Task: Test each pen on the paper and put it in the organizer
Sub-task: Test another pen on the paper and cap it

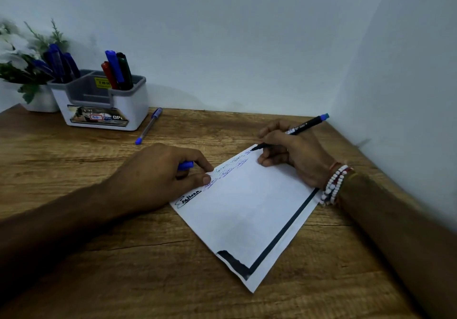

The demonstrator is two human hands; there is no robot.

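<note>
Sheet of paper [247,209] lay skewed on the wooden desk [74,269], dark printed band along its right edge, scribbles crowded along the far-left edge. Left hand [158,177] sat at that edge, fingers curled round a blue cap [185,165] with fingertips down on the paper's margin, pinning it. Right hand [294,155], beaded bracelets [333,185] at the wrist, pinched a black fineliner [304,125] in a writing grip, tip touching the far corner of the sheet, blue end pointing away to the right.

Judgement: step was the test stroke. There was little room at that corner, so a short light mark would do best, kept on the paper and off the wood, with the left fingertips holding the sheet flat. The cap likely belonged to this pen and should go on firmly before it was stowed.

Further back a blue ballpoint [149,126] lay loose on the desk just beside the white-and-grey organizer [133,103], probably next to test. Organizer held pens in two rear compartments; the front one looked free. White-flowered plant [19,56] stood behind.
</note>
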